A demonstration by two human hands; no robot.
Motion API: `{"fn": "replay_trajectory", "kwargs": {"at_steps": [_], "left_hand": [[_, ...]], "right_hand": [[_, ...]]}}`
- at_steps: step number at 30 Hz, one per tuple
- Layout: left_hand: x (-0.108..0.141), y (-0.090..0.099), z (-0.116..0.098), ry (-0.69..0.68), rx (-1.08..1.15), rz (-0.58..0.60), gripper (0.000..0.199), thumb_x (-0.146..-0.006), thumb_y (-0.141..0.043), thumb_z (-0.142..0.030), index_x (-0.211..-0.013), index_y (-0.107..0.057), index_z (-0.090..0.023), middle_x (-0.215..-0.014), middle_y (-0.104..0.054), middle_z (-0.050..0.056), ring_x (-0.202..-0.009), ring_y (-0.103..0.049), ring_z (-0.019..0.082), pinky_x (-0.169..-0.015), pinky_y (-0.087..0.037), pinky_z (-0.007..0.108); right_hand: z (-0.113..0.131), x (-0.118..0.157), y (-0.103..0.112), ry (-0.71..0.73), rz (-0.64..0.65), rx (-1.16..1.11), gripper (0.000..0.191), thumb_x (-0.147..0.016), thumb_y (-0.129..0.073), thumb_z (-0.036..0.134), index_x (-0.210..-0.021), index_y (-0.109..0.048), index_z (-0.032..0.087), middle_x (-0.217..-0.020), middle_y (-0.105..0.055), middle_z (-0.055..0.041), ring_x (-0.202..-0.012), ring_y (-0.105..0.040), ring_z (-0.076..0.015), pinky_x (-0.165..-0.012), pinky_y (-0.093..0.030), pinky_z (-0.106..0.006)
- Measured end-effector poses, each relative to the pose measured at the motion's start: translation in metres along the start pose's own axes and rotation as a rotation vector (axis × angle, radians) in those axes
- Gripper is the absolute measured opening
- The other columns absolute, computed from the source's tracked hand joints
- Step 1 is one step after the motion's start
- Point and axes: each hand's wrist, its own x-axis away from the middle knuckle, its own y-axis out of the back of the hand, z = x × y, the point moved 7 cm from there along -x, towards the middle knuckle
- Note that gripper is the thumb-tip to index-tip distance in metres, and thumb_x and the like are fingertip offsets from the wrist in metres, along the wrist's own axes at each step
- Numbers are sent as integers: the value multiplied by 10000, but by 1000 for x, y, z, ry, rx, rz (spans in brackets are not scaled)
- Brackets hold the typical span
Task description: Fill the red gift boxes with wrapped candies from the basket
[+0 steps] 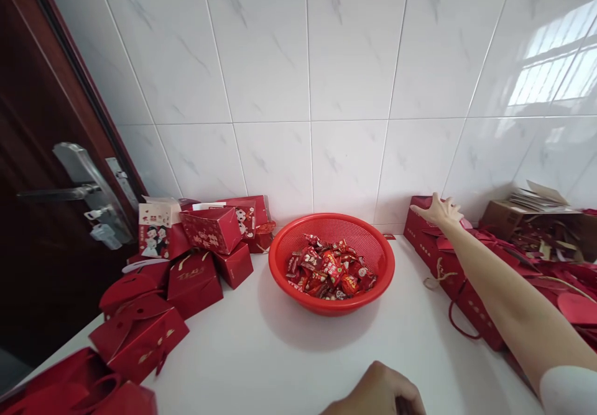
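In the head view, right arm stretched forward over the row of red boxes (476,306), with the right hand (443,211) at the rearmost red box (416,233), near the back edge of the white surface (233,353) and close to the tiled wall (349,60). Fingers spread and slightly bent over the top of that box, not clenched; cannot tell from here any firm grip on it. Left hand (377,390) low at the near edge of the picture, above the front part of the surface, fingers curled inward; cannot tell anything held, with the palm turned out of sight. Rearmost box ahead and to the right of the left hand, but directly under the right, clearly the nearer of the two. Long axis of the row slanting from the back edge toward the near right corner, roughly in line with the right forearm; cannot make out the separate ends of each box. Between this row and the piled red boxes (193,284) along the left edge, a red basket (331,306) with wrapped sweets (326,269) inside, beyond the left hand and left of the right hand.
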Motion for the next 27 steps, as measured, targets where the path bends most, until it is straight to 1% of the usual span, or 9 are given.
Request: {"fn": "replay_trajectory", "kwargs": {"at_steps": [4, 7, 10, 13, 16, 18, 20, 23, 27], "left_hand": [[0, -1, -11, -34, 43, 19, 246, -680, -750, -411, -720, -731, -169, -633, -582, -23, -634, -518, 125, -612, -430, 239], [1, 2, -21, -121, 66, -23, 222, -673, -747, -377, -681, -708, -159, -620, -566, -33, -617, -484, 104, -617, -416, 227], [4, 0, -23, -164, 73, -8, 261, -667, -763, -417, -678, -697, -165, -637, -582, -35, -625, -488, 101, -640, -420, 228], [6, -2, -24, -163, 68, 9, 299, -660, -785, -460, -686, -683, -180, -674, -605, -39, -645, -505, 102, -664, -425, 232], [7, -1, -39, -172, -56, 62, 260, -696, -774, -437, -692, -668, -199, -717, -631, -39, -693, -553, 121, -696, -438, 246], [13, -7, -57, -162, -255, 259, 178, -708, -773, -360, -696, -670, -216, -740, -653, -36, -742, -602, 155, -722, -454, 273], [31, -5, -78, -131, -418, 448, 130, -665, -788, -243, -642, -661, -225, -707, -656, -30, -749, -621, 185, -735, -459, 297], [71, 32, -111, -24, -621, 417, 242, -530, -827, -164, -504, -596, -231, -583, -596, -14, -704, -608, 229, -743, -458, 334], [147, 134, -122, 328, -740, 15, 166, -523, -815, -258, -611, -679, -223, -668, -661, 24, -788, -638, 262, -821, -471, 360]], "right_hand": [[7, 5, 18, 72, -107, -27, 1038, -781, -584, 725, -1513, -282, 54, -1589, -125, -347, -1461, -134, -519, -1064, -265, -652], [30, 16, 40, 207, -207, -173, 853, -868, -531, 609, -1484, -305, 63, -1572, -208, -322, -1436, -248, -468, -1088, -273, -600], [63, 51, 61, 380, -257, -397, 665, -907, -485, 511, -1432, -367, 121, -1489, -389, -258, -1350, -416, -401, -1046, -375, -537], [90, 118, 71, 589, -200, -571, 556, -898, -507, 469, -1367, -435, 180, -1345, -548, -199, -1155, -598, -338, -959, -473, -501], [102, 210, 69, 919, -68, -619, 430, -912, -524, 459, -1284, -511, 242, -1232, -630, -134, -1132, -630, -314, -961, -494, -497], [95, 266, 64, 1096, 10, -633, 338, -929, -531, 433, -1219, -554, 260, -1240, -635, -127, -1254, -567, -322, -1002, -483, -492], [77, 300, 57, 1145, 57, -677, 299, -947, -531, 383, -1224, -550, 271, -1345, -589, -125, -1276, -558, -308, -1003, -493, -475], [41, 313, 43, 1075, 67, -731, 245, -951, -542, 365, -1182, -563, 285, -1302, -617, -112, -1211, -609, -303, -975, -513, -476], [-1, 298, 11, 869, 117, -738, 288, -943, -553, 417, -1200, -548, 287, -1222, -650, -105, -872, -718, -256, -870, -557, -477]]}}
